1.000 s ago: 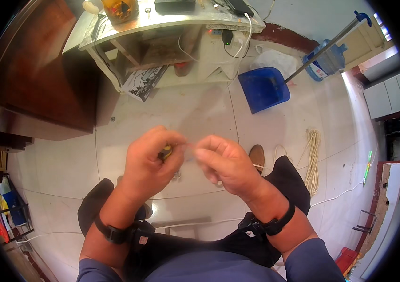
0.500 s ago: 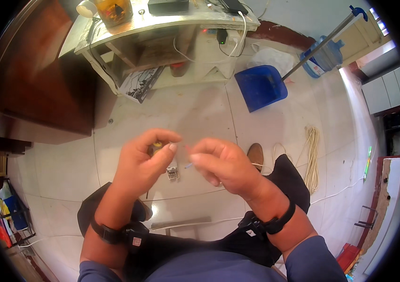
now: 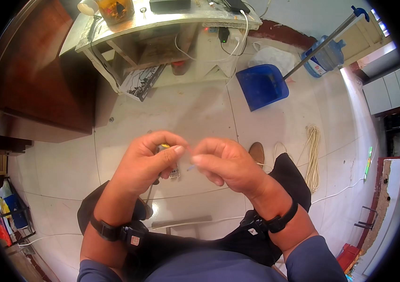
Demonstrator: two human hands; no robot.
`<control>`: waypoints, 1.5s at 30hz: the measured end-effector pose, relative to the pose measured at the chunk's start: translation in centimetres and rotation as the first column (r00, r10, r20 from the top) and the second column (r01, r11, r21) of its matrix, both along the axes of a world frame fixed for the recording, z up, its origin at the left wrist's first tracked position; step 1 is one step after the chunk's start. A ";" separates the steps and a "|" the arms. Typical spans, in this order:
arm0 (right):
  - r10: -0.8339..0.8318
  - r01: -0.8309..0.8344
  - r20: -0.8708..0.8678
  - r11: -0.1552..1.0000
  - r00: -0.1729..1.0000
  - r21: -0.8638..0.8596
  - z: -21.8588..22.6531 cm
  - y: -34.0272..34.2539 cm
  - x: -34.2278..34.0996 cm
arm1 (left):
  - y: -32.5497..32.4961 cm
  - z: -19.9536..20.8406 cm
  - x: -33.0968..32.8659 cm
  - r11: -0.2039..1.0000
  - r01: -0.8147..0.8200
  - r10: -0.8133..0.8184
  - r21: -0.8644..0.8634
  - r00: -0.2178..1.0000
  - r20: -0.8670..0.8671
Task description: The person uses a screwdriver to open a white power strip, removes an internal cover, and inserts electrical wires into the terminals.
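Head view: hands (image 3: 146, 162) (image 3: 225, 164) close together; right clamped on blurred wire (image 3: 191, 168); left curled around mostly hidden yellow object (image 3: 165, 146)

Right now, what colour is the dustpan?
The dustpan is blue; it shows best in the head view.

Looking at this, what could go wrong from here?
1. The right hand seems to pinch the thin blue wire near its end, so it could slip or bend.
2. The yellow-handled tool, likely a screwdriver, sits tucked in the left hand while thumb and index finger are extended; it might drop or get in the way.
3. The bundled cream cable on the floor near the brown shoe could snag a foot.
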State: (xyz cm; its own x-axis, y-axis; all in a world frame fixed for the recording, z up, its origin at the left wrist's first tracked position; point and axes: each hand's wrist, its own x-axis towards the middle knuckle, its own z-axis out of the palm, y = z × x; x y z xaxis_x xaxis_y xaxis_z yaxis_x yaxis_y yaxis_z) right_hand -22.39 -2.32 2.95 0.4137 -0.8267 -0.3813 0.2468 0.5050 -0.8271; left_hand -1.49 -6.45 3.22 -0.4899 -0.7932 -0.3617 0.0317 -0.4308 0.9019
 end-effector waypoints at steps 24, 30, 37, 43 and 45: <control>0.035 -0.035 -0.048 0.999 0.998 -0.005 -0.5 0.1 0.2 | 0.2 -0.2 -0.2 0.999 0.038 -0.038 -0.006 0.999 0.009; 0.050 -0.050 -0.137 0.999 0.989 0.002 -0.2 0.1 0.4 | 0.6 -0.4 -0.6 1.000 -0.006 0.007 -0.019 1.000 0.030; -0.108 0.023 -0.382 0.975 0.918 -0.220 0.1 0.1 0.7 | 0.6 0.3 -1.1 0.995 -0.075 0.070 0.058 0.994 0.085; -0.140 -0.006 -0.444 0.950 0.885 -0.312 0.4 0.1 0.7 | 0.1 -0.5 -0.2 0.998 -0.057 0.056 0.038 0.998 0.030; -0.156 -0.022 -0.462 0.934 0.873 -0.358 0.3 0.2 0.6 | 0.2 -0.7 -0.5 0.999 -0.047 0.047 0.023 0.998 0.031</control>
State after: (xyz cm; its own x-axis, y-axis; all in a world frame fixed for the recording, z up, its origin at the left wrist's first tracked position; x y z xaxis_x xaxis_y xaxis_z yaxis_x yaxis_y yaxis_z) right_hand -21.77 -2.10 3.22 0.1940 -0.9594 -0.2048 -0.1986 0.1660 -0.9659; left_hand -1.95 -6.20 2.50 -0.4406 -0.8060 -0.3954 0.0249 -0.4512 0.8921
